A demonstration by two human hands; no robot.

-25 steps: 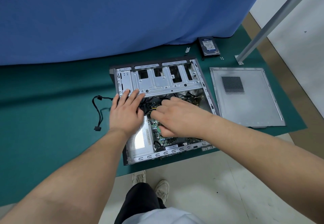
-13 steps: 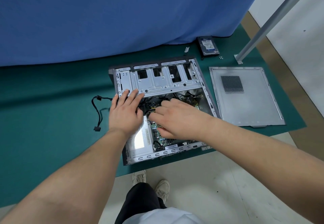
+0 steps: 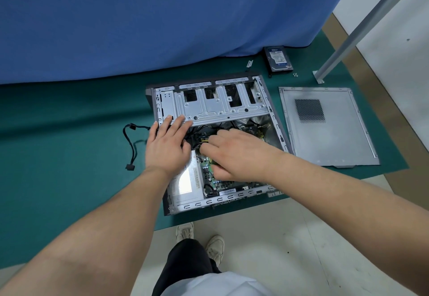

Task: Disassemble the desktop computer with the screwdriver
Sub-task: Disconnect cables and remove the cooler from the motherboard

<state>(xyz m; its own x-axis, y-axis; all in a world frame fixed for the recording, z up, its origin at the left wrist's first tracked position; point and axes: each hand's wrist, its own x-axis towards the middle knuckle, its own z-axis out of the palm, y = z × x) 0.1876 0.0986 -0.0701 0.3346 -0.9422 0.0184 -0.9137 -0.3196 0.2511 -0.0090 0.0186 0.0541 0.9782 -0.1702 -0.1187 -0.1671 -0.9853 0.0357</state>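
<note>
The left hand [image 3: 167, 146] lies flat on the open computer case [image 3: 276, 128], while the right hand [image 3: 234, 154], nearer the wires [image 3: 204, 141], maybe pinches one.

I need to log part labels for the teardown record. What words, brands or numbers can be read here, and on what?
Nothing can be read for certain.
Hard drive: blue and white label, print too blurred to read.
Power supply: white label with rows of fine print, too small and washed out by glare.
Motherboard: white barcode-like sticker on its near edge, unreadable.
Side panel: no markings visible.
</note>
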